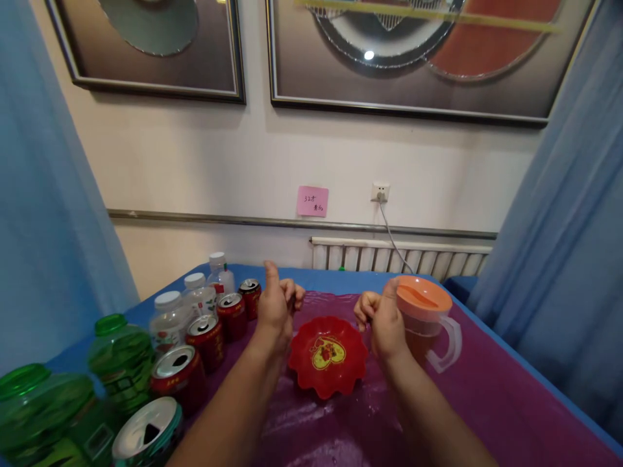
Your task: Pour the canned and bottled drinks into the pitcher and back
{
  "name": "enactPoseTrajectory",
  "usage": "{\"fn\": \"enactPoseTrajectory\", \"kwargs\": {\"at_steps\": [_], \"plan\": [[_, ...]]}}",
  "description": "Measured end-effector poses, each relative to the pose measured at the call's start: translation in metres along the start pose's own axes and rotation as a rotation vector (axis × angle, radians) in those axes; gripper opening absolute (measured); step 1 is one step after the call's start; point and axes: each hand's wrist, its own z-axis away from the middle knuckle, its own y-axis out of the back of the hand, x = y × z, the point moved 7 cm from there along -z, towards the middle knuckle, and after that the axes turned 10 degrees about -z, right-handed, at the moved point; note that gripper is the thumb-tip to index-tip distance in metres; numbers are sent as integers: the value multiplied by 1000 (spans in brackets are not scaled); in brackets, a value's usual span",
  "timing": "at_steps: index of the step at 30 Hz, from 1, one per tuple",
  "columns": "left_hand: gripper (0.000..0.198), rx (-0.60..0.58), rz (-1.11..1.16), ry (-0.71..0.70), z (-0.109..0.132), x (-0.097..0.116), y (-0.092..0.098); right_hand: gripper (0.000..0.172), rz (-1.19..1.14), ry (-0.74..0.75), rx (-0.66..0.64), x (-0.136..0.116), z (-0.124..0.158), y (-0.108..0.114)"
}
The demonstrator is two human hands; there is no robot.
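My left hand hovers left of a red scalloped plate, thumb up and fingers curled in, with nothing visible in it. Across the plate, my right hand takes the same shape, also holding nothing I can see. The plate has a yellow heart-shaped print in its middle. Just beyond my right hand stands a clear pitcher with an orange lid and a brownish drink inside; the hand overlaps its edge in view, and I cannot tell whether they touch. The nearest can to my left hand is a small dark-topped red one.
Several opened red cans and a teal can line the left side. Behind them are white-capped bottles and green bottles. A purple cloth covers the table. Blue curtains hang on both sides; a radiator is behind.
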Motion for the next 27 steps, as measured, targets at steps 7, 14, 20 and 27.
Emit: {"fn": "enactPoseTrajectory", "kwargs": {"at_steps": [7,14,20,27], "plan": [[83,-49,36,158,-22,-35,-3,80,41,-158,83,44,-26,20],[82,-42,30,167,-17,-35,-6,81,36,-140,51,41,-21,16],[81,-60,20,169,-15,-37,-8,82,38,-134,28,41,-20,10],[79,-79,21,137,-10,-35,-12,81,29,-107,8,35,-18,8]]}}
